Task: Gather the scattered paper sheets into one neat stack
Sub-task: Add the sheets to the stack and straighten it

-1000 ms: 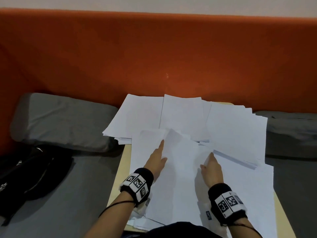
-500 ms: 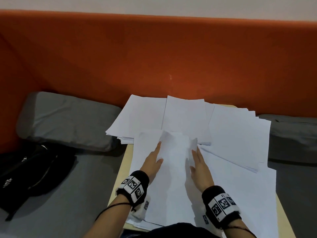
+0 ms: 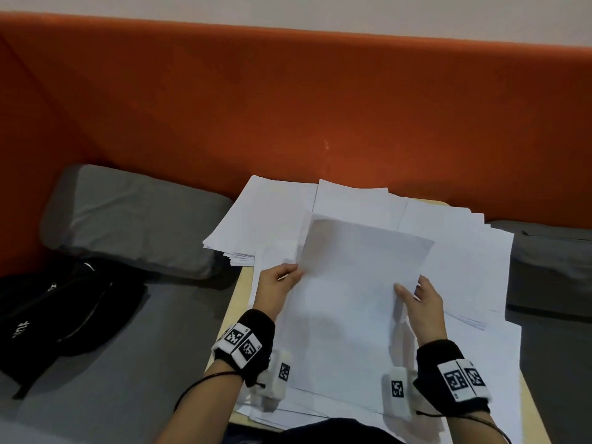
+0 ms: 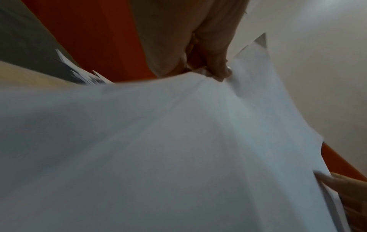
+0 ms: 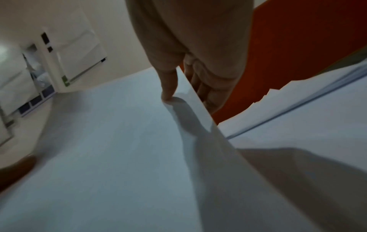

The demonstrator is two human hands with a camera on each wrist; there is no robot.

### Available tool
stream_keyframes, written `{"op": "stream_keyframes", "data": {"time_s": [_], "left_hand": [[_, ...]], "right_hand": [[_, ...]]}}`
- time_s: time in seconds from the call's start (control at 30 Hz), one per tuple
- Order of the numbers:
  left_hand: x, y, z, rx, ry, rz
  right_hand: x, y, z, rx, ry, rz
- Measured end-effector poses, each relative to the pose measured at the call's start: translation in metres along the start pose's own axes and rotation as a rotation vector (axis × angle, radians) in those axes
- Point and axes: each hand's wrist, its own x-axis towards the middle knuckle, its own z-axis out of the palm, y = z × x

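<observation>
Paper sheets (image 3: 358, 283) lifted, hands pinching both side edges, right wrist view alone showing thumb (image 5: 168, 84) on top

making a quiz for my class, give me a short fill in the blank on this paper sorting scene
1. Both hands hold a lifted ____ sheet by its side edges.
2. The wall panel behind the table is ____.
3. The black bag lies to the person's ____.
4. The left hand grips the sheet's ____ edge.

Answers: white; orange; left; left
</observation>
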Motion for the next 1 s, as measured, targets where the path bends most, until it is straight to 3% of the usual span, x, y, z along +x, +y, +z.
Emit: {"op": "stream_keyframes", "data": {"time_s": [0.13, 0.33, 0.43, 0.53, 0.63, 0.8, 0.9, 1.0], "left_hand": [[-0.002, -0.009, -0.004, 0.046, 0.071, -0.016], [-0.007, -0.023, -0.003, 0.223, 0.036, -0.074], [-0.01, -0.025, -0.004, 0.455, -0.074, -0.099], [-0.012, -0.026, 0.0, 0.809, -0.216, -0.079], [-0.012, -0.022, 0.007, 1.018, -0.262, -0.075], [-0.009, -0.017, 0.011, 0.88, -0.319, -0.033], [-0.01, -0.015, 0.013, 0.792, -0.326, -0.044], [-0.008, -0.016, 0.012, 0.724, -0.335, -0.049]], "right_hand": [[-0.006, 0.014, 0.013, -0.14, 0.015, 0.009], [-0.013, 0.02, 0.035, -0.554, -0.138, -0.075], [-0.013, 0.024, 0.043, -0.782, -0.247, -0.055], [-0.016, 0.025, 0.047, -0.869, -0.291, -0.006], [-0.014, 0.027, 0.047, -0.931, -0.301, 0.03], [-0.014, 0.027, 0.047, -0.845, -0.268, 0.004], [-0.01, 0.026, 0.045, -0.838, -0.179, 0.1], [-0.006, 0.025, 0.041, -0.878, -0.189, 0.166]]}}
